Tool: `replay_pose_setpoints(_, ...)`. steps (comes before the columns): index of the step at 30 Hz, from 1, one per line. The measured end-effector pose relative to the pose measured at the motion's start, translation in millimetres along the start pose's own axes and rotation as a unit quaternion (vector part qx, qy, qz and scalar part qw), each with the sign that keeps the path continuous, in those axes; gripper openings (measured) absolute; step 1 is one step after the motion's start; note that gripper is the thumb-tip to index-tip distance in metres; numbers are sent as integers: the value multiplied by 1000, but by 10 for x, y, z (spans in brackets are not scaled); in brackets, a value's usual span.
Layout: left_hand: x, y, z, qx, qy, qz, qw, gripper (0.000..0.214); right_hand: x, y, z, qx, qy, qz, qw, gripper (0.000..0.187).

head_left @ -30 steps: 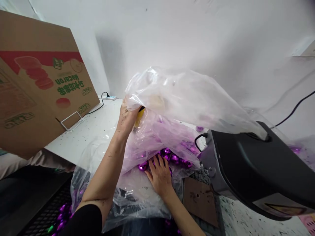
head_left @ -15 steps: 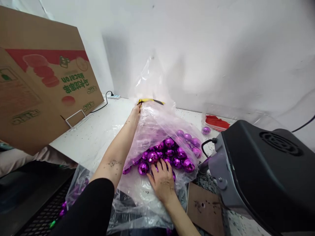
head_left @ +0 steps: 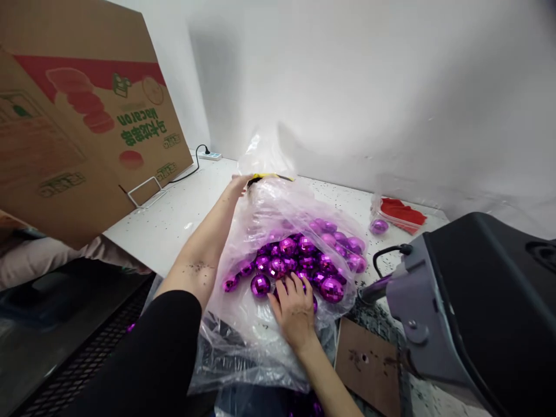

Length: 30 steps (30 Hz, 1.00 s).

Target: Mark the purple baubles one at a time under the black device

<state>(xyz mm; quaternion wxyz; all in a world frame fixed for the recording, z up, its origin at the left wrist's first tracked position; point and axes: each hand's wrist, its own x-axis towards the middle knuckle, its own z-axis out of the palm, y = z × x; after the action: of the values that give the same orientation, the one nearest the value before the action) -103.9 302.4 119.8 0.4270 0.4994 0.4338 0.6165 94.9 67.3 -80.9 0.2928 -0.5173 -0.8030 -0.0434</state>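
White table [head_left: 174, 220], balls [head_left: 289, 260] half-veiled by bag [head_left: 278, 202]; left hand [head_left: 238, 185] gripping its neck, right hand [head_left: 296, 310] flat.

- I see the balls [head_left: 295, 260] in the bag [head_left: 269, 200], on the worktop [head_left: 174, 223] before me.
- Box [head_left: 87, 127] left, machine [head_left: 482, 301] right, power strip [head_left: 212, 155] behind.

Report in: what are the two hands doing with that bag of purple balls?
Left hand grips plastic bag at far end. Right hand open, fingers on purple balls. Black machine close on right.
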Motion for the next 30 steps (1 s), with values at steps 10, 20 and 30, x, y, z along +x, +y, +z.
replay_pose_setpoints(10, -1912, 1010, -226, 236, -293, -28, 926, 24, -51, -110, -552, 48, -12, -12, 999, 27)
replay_pose_setpoints(20, -3429, -314, -162, 386, -187, -73, 901, 24, -819, -258, -1261, 128, 73, -20, 989, 20)
replay_pose_setpoints(30, -3599, -703, 401, 468, -158, 114, 862, 25, -1262, 0, -1602, 167, 84, 30, 982, 20)
